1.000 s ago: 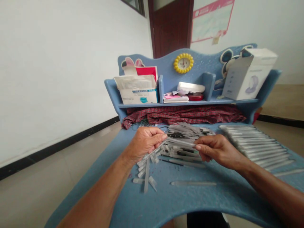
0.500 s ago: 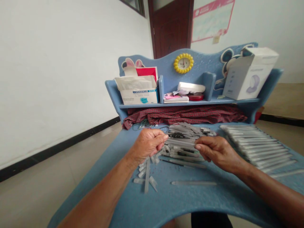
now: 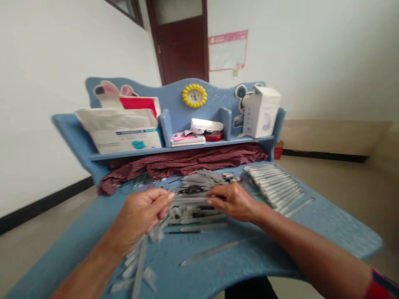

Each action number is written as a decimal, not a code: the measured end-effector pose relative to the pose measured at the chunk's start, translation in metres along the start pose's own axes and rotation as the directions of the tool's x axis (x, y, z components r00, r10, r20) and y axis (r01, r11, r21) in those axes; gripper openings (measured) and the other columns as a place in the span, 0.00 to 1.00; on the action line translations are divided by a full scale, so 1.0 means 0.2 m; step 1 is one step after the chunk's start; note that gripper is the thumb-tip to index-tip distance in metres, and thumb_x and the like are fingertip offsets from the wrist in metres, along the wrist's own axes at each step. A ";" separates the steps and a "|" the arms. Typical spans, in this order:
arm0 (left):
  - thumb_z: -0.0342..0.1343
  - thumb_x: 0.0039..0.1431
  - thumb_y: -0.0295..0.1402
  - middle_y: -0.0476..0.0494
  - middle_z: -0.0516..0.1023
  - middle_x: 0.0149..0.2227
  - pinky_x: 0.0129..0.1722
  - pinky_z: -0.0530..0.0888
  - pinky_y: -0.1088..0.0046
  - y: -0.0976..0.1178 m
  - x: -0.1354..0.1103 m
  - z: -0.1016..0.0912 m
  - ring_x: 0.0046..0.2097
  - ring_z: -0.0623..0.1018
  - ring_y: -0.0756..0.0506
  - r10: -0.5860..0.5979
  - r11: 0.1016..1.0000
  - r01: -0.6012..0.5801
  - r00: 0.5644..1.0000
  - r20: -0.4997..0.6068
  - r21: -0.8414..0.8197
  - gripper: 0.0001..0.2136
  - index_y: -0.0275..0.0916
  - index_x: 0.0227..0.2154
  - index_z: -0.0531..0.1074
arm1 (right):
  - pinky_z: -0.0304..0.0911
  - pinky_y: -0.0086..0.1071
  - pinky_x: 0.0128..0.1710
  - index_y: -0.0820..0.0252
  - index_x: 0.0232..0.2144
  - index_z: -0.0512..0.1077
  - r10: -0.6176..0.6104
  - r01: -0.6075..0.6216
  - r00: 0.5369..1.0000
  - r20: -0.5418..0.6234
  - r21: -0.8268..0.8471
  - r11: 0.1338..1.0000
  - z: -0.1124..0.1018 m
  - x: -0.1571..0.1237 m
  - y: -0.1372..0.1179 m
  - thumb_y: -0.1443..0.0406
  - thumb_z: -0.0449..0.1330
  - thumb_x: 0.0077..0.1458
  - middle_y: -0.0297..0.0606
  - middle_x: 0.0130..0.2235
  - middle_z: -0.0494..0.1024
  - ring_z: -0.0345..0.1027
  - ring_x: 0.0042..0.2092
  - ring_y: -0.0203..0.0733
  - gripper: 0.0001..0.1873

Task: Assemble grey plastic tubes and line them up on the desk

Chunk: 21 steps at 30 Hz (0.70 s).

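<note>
My left hand [image 3: 145, 211] is closed in a pinch at the left end of a translucent pen barrel [image 3: 190, 200]. The barrel's other end is between the thumb and fingers of my right hand [image 3: 232, 201]. Below and behind them lies a pile of grey pen parts [image 3: 202, 178], with dark refills among them. Several clear pen caps [image 3: 131, 265] are scattered beside my left wrist, along with a long clear tube [image 3: 139, 268]. A single pen barrel [image 3: 212, 251] lies nearer the table's front edge. My fingers hide the barrel's ends.
A row of pens [image 3: 274, 187] is laid out on the right of the blue table [image 3: 336, 228]. At the back, a shelf [image 3: 187, 150] bears a mask box [image 3: 131, 139], a white carton [image 3: 260, 112] and papers [image 3: 188, 140]. Checked cloth [image 3: 187, 162] lies beneath it.
The camera view has turned to the right, so the desk appears further left. Both hands keep their pinch, with the barrel still between them.
</note>
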<state>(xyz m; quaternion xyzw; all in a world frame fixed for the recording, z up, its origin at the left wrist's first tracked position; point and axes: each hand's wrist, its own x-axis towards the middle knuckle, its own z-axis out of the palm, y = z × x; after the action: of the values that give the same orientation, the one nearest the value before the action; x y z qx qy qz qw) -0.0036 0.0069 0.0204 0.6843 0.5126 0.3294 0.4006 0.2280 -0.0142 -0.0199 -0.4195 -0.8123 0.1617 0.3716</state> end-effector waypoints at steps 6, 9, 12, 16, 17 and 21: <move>0.49 0.52 0.48 0.58 0.59 0.14 0.16 0.51 0.82 -0.01 0.02 0.03 0.15 0.55 0.56 -0.031 0.998 0.027 0.998 0.061 0.063 0.18 0.37 0.19 0.62 | 0.58 0.27 0.34 0.60 0.38 0.71 -0.147 0.160 0.987 0.062 -0.368 0.916 -0.01 0.03 -0.02 0.63 0.51 0.59 0.38 0.36 0.78 0.69 0.36 0.37 0.11; 0.48 0.50 0.52 0.57 0.64 0.15 0.15 0.52 0.81 0.02 0.00 0.05 0.14 0.57 0.56 -0.035 0.997 0.034 0.999 0.022 0.065 0.20 0.37 0.27 0.66 | 0.56 0.27 0.33 0.59 0.36 0.71 -0.108 0.157 0.986 0.124 -0.501 0.851 -0.07 0.03 -0.08 0.63 0.49 0.60 0.38 0.36 0.77 0.69 0.36 0.37 0.11; 0.48 0.46 0.54 0.57 0.68 0.17 0.15 0.54 0.81 0.05 0.00 0.05 0.13 0.59 0.55 -0.025 0.999 0.024 1.000 0.018 0.029 0.27 0.37 0.41 0.64 | 0.54 0.29 0.31 0.59 0.34 0.71 0.051 0.083 0.980 0.191 -0.634 0.769 -0.19 0.03 -0.18 0.64 0.52 0.58 0.39 0.35 0.77 0.69 0.36 0.39 0.09; 0.48 0.45 0.56 0.55 0.69 0.18 0.15 0.55 0.80 0.02 0.02 0.04 0.14 0.60 0.55 0.007 0.998 -0.015 0.993 0.120 0.068 0.30 0.35 0.44 0.62 | 0.54 0.29 0.30 0.59 0.31 0.73 0.245 0.028 0.930 0.273 -0.719 0.694 -0.38 -0.03 -0.25 0.67 0.54 0.55 0.38 0.32 0.77 0.68 0.32 0.38 0.07; 0.48 0.46 0.56 0.55 0.69 0.19 0.15 0.56 0.80 0.00 0.03 0.04 0.14 0.61 0.54 0.015 0.995 -0.029 0.989 0.148 0.094 0.31 0.35 0.44 0.63 | 0.54 0.29 0.31 0.59 0.31 0.73 0.262 0.020 0.923 0.283 -0.713 0.701 -0.43 -0.07 -0.25 0.68 0.54 0.54 0.38 0.31 0.77 0.68 0.33 0.38 0.07; 0.48 0.47 0.56 0.53 0.70 0.20 0.15 0.58 0.79 -0.05 0.03 0.06 0.15 0.64 0.53 0.028 0.971 -0.084 0.969 0.244 0.223 0.30 0.34 0.43 0.66 | 0.56 0.27 0.33 0.59 0.29 0.74 0.327 -0.063 0.894 0.306 -0.636 0.769 -0.63 -0.33 -0.12 0.69 0.55 0.53 0.35 0.30 0.77 0.68 0.32 0.35 0.08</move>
<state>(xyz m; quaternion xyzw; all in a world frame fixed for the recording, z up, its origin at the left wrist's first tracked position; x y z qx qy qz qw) 0.0045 0.0124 0.0052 0.7754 0.4758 0.1936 0.3673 0.3319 -0.0876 0.0475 -0.5584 -0.8292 0.0113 0.0227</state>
